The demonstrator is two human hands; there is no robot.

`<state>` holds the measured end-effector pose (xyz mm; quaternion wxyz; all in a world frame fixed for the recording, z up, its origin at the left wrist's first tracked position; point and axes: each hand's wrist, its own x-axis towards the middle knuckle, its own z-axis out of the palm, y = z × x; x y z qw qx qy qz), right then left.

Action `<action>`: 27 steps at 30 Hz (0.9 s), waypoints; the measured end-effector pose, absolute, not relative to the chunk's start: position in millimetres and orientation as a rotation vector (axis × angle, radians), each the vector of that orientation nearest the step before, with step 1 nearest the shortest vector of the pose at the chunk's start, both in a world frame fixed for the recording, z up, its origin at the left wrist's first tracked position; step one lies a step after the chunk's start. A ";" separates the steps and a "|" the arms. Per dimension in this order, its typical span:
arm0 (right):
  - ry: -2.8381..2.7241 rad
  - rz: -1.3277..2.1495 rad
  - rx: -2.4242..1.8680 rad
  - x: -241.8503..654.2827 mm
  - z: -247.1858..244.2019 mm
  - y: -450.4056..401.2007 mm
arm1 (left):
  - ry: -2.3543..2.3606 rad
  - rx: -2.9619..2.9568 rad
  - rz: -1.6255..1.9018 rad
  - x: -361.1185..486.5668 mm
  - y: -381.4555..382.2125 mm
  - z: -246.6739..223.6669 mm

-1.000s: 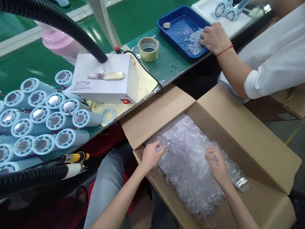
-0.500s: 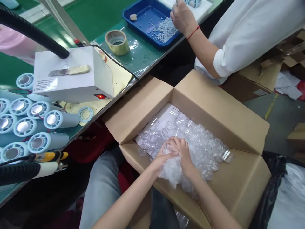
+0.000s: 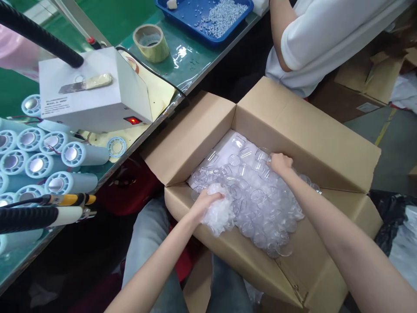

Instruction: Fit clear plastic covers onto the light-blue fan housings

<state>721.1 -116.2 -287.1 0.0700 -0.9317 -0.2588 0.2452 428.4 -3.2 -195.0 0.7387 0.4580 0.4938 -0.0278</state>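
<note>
Bunched in my left hand (image 3: 206, 203) is a crumpled clear plastic bag (image 3: 220, 217), held over the near left side of an open cardboard box (image 3: 202, 134). A heap of small clear plastic cylinders (image 3: 257, 195) fills the box's middle on a white sheet (image 3: 224, 145). My right hand (image 3: 280, 164) reaches to the far side of the heap, against the inner wall. Its fingers are curled down and their tips are hidden, so what they grip cannot be made out.
On the green bench to the left stand a grey-white device (image 3: 87, 91) with a lit switch, several light-blue cylinders (image 3: 87, 156) and a tape roll (image 3: 150, 43). A blue tray (image 3: 195, 26) holds small metal pieces. A co-worker's white sleeve (image 3: 309, 39) is beyond the box.
My hands have parted. The left has moved slightly left with the bag; the right has let go of it and reached to the box's far wall. The co-worker's hand has left view.
</note>
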 end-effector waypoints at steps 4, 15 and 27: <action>-0.944 0.704 -2.719 718.6 -283.8 -116.5 | 1.024 1.091 -0.134 430.3 -8.7 -191.1; -1.268 0.559 -2.142 613.0 -187.2 -152.6 | 0.683 1.640 -0.044 467.1 -25.2 -178.4; -1.786 0.842 -2.093 520.2 -237.0 -256.4 | 1.005 1.729 0.027 432.2 29.0 -180.7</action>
